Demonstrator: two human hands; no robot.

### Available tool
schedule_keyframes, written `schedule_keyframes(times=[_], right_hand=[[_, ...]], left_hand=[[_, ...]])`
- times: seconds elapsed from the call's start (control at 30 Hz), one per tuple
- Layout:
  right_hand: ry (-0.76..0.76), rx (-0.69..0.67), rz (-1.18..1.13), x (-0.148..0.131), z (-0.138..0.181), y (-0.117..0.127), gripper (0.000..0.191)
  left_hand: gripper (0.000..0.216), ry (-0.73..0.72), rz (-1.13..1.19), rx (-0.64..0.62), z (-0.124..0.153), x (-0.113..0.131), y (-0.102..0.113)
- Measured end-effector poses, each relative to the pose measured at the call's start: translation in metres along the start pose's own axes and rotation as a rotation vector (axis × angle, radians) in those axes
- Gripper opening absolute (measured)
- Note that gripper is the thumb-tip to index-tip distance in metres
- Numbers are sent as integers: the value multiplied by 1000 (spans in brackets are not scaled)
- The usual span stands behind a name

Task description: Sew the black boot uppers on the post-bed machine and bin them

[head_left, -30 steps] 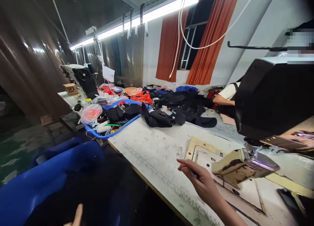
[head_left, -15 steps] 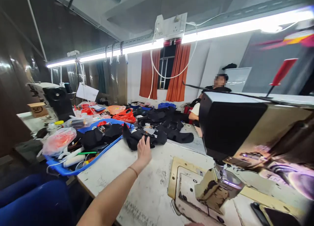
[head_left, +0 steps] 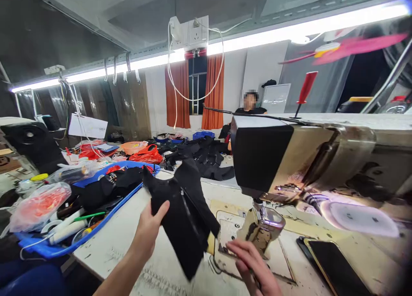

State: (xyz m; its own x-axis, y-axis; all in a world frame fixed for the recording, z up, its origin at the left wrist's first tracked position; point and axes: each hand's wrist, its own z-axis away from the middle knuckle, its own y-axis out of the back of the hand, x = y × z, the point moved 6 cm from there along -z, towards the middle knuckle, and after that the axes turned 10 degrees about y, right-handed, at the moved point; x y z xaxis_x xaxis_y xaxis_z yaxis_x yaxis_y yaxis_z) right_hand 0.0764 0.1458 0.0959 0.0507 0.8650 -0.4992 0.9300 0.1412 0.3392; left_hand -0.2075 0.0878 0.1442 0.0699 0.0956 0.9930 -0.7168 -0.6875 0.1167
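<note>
A black fabric piece with what looks like a zipper down its middle hangs above the white tabletop. My left hand grips its left edge, thumb on top. To the right, my right hand is open beside the sewing machine's bed, fingers stretched toward the fabric but apart from it. Its palm is mostly hidden. Just beyond those fingertips stands the machine's worn metal post, under the black-ended machine head.
A blue tray of tools, cloth and bags borders the table on the left. More black fabric lies piled behind. A phone rests at the right. Beyond the machine, a person is visible; a pink fan hangs upper right.
My left hand has lifted a black fabric piece from the pile and brought it nearer. My right hand has come up into view from the bottom edge. The view has turned right.
</note>
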Motion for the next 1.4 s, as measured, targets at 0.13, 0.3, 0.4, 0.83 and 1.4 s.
schedule_keyframes(times=[0.13,0.3,0.4,0.83,1.4], right_hand=[[95,-164,-45,-24,-38,0,27],[62,-456,-52,-18,-33,-19,26],[56,-508,-50,-20,-10,-30,24],[504,-317,300,-81,32,-39,25],[252,-144,195,-55,11,-2,12]], left_hand=[[60,383,239,-371,80,-63,-15],[65,406,5,-441,118,-102,-12],[53,264,-236,-415,114,-97,-6],[36,-150,-246,-549,110,-46,-38],[21,122,-57,-575,102,-63,-35]])
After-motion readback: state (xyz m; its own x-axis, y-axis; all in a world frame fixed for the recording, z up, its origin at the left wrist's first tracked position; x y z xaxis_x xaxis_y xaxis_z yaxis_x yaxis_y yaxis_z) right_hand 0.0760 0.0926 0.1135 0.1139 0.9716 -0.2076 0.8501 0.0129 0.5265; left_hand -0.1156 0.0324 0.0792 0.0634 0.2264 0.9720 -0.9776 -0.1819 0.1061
